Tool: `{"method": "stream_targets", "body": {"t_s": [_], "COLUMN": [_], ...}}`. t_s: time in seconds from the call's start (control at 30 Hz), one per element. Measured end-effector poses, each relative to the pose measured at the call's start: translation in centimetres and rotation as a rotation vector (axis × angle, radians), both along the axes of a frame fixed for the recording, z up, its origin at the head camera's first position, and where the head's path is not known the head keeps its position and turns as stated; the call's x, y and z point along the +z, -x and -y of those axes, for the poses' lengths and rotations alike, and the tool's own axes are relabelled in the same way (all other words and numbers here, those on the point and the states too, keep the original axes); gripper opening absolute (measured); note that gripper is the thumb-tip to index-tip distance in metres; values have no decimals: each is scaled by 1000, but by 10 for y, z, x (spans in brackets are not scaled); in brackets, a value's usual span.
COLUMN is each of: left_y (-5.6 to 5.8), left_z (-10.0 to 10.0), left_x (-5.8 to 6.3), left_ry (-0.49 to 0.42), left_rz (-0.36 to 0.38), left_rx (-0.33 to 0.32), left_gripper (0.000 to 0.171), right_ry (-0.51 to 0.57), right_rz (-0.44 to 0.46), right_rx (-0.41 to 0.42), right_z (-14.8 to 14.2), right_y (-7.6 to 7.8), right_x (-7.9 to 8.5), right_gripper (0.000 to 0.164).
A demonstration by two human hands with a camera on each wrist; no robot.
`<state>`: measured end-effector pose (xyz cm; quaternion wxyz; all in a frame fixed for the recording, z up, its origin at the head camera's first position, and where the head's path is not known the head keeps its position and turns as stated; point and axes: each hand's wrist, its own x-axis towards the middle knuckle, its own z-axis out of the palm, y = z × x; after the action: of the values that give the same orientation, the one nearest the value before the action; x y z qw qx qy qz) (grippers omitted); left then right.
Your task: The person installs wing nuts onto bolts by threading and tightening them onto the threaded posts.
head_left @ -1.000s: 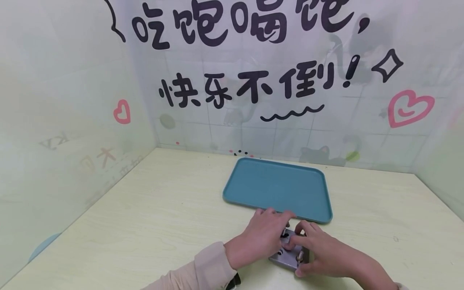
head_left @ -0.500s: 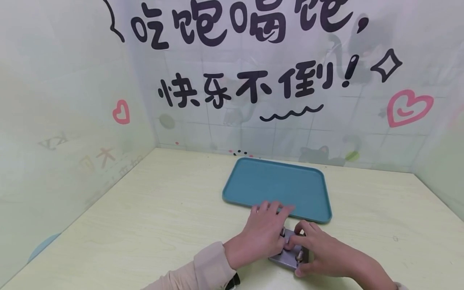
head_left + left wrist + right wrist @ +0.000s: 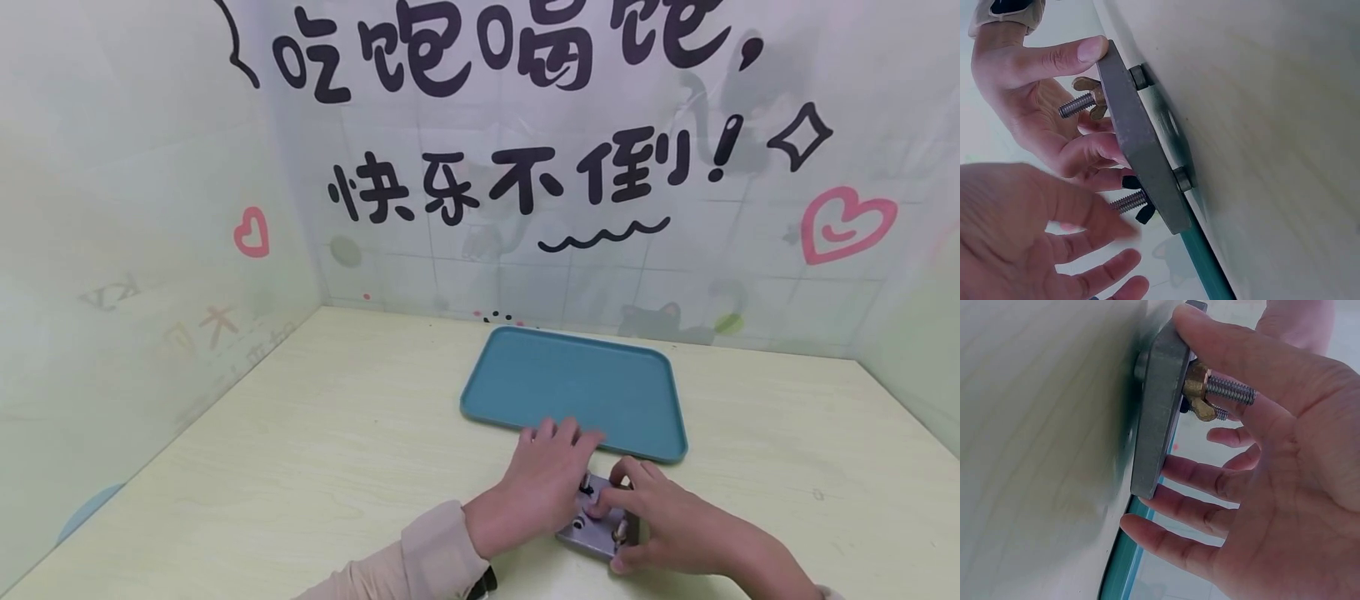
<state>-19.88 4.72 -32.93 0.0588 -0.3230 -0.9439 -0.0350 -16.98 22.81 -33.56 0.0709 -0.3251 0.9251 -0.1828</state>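
A small grey metal block (image 3: 592,537) stands at the table's front, with threaded bolts rising from its upper face and bolt heads underneath. One bolt carries a brass wing nut (image 3: 1196,387), another a black wing nut (image 3: 1145,213). My right hand (image 3: 678,521) grips the block, thumb on the near edge and fingers along the far side. My left hand (image 3: 542,483) hovers at the black wing nut's side, its fingers spread and loosely bent. In the left wrist view a blurred finger of it overlaps the tip of that bolt (image 3: 1127,202).
A blue-green tray (image 3: 573,383) lies just behind the block, and the left fingertips reach over its near rim. The pale wooden table (image 3: 315,442) is bounded by a printed sheet wall (image 3: 465,275) at the back and further sheets at both sides.
My left fingers shift about the black wing nut, reaching out over the tray's rim and the thumb drawing back from the block's top. The right hand and block stay put.
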Motion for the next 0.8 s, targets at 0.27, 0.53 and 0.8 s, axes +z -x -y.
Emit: {"method": "stream_targets", "body": {"t_s": [0.27, 0.53, 0.8], "left_y": [-1, -1, 0], "left_z": [1, 2, 0], "left_x": [1, -1, 0], "left_ry": [-5, -43, -33], "left_rz": [12, 30, 32], "left_rx": [-11, -37, -18], "left_gripper": [58, 52, 51], "right_ry": [-1, -6, -5], "right_rz": [10, 24, 30], "right_rx": [0, 5, -3], "right_z": [0, 0, -1], "right_y": [0, 2, 2], "right_x": [0, 0, 0], "right_gripper": [30, 28, 28]}}
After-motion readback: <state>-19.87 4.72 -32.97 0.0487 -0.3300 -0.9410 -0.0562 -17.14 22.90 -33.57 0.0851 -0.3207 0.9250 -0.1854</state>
